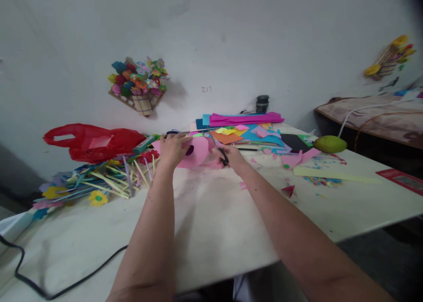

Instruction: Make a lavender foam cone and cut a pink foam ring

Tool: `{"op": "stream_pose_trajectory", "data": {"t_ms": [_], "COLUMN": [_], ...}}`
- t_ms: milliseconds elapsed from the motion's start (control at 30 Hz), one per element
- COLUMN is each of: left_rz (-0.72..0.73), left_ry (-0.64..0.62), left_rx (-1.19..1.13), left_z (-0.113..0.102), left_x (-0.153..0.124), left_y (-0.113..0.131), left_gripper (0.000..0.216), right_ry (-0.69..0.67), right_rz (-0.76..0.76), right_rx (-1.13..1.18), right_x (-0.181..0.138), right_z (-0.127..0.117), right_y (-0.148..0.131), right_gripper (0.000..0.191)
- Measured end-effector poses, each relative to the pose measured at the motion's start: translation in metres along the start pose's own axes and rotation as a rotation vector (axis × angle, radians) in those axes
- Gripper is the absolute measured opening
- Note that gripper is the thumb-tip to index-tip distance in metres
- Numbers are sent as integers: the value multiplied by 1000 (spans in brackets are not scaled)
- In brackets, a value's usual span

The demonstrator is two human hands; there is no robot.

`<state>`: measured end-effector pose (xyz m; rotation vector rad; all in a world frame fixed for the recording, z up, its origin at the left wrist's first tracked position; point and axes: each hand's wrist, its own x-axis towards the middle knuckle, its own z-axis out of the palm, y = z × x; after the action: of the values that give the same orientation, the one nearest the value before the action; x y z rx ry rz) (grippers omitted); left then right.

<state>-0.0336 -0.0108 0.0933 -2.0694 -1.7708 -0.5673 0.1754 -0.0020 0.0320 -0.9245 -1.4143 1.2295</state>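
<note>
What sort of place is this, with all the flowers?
Probably a craft corner: the right hand holds scissors, handmade-looking flowers lie piled on the table, and coloured paper is stacked near the wall.

Pink paper (198,153) in the left hand (173,150), black-handled scissors (225,157) in the right hand (234,158), white table (221,231) below

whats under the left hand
Pink paper shows on both sides of the left hand. Whatever lies directly beneath the hand is covered, so it cannot be seen.
</note>
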Motion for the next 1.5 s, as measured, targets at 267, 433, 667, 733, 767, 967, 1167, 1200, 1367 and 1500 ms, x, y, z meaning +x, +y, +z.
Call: {"op": "stream_pose_trajectory", "data": {"t_ms": [267, 433, 667, 733, 767, 967, 1167, 1200, 1367, 1500], "left_rz": [41, 25, 65, 75, 79, 84, 79, 83, 93, 91], "left_ry": [22, 42, 32, 23, 20, -4, -3, -4, -4, 0], "left_rx": [-47, -59, -91, -92, -92, -105, -116, -117, -116, -111], "left_z": [3, 2, 10, 11, 12, 10, 8, 8, 10, 11], "left_x": [0, 0, 6, 7, 7, 6, 4, 4, 5, 7], "left_y": [-2, -2, -9, -10, -10, -8, -7, -7, -8, -10], "left_gripper": [36, 36, 38, 38, 38, 39, 39, 39, 39, 39], "right_ry": [-85, -122, -127, -121, -115, -115, -106, -104, -99, -41], "right_rz": [-6, 1, 17, 21, 22, 0, -12, -14, -33, -21], "right_rx": [-95, -97, -39, -30, -25, -14, -28, -25, -23, -4], "right_x": [-7, -8, -7, -7, -7, -7, -6, -6, -3, -1], "right_z": [1, 4, 4, 5, 5, 5, 6, 6, 6, 9], "right_y": [-5, -3, 0, 0, 0, 1, 3, 3, 4, 4], "right_gripper": [36, 37, 39, 40, 41, 40, 39, 39, 36, 30]}}
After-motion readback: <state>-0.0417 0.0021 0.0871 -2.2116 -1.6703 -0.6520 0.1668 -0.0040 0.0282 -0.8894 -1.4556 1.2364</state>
